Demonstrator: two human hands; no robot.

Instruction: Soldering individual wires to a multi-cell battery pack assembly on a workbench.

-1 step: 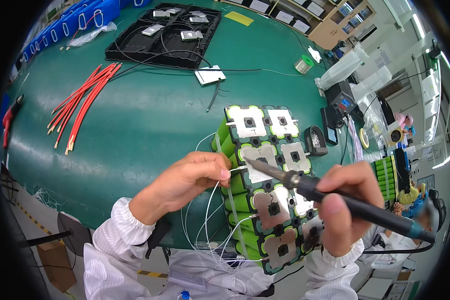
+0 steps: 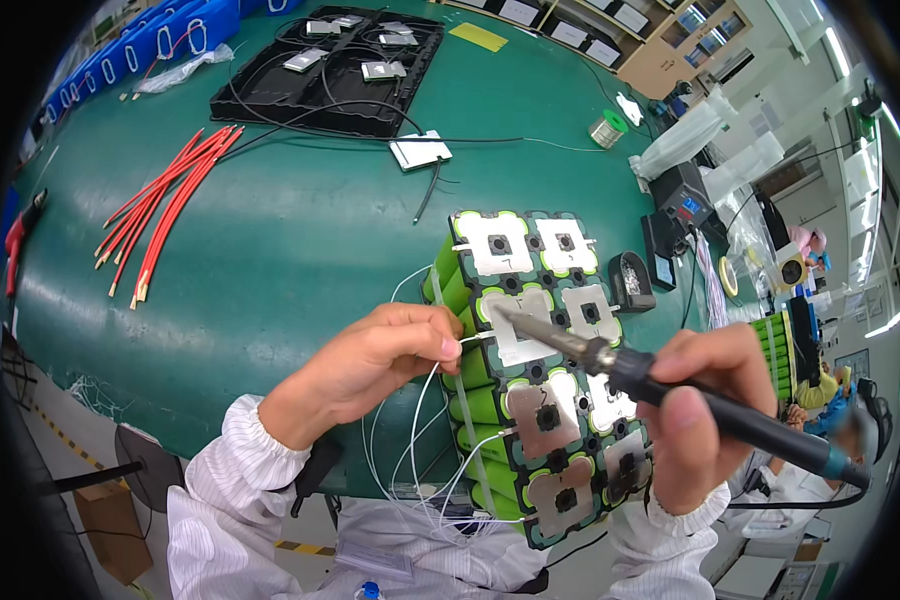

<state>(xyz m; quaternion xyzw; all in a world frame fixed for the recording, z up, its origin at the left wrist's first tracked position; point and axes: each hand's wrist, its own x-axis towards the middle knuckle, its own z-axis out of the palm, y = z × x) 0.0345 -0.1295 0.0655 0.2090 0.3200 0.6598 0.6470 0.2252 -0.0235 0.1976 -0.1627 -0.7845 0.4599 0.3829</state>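
At the far left, a red-and-black handheld tool [image 2: 20, 240] lies by the rim of the green-topped table [image 2: 270, 220]. To its right, a loose bundle of slim red wires with bare ends [image 2: 175, 205] is spread on the table, and beyond it sits a black plastic tray [image 2: 260, 105] holding flat silvery-white pieces and black cables.

The left hand [image 2: 370, 355] has its grip closed, thumb and forefinger pinching a thin white wire [image 2: 468, 340] just beside the left edge of a block of green cylindrical cells faced with silver metal plates [image 2: 518, 375]. This block stands near the table's near edge; more white wires loop along its left side.

Over the block slants a black soldering iron with a tapered metal tip [image 2: 625, 372], the tip at the second plate down in the left column; whether it touches cannot be told. Beyond the block is a reel of solder with a green rim [image 2: 607, 130]. Furthest right, the right hand [image 2: 695, 455] has its grip wrapped around the iron's handle.
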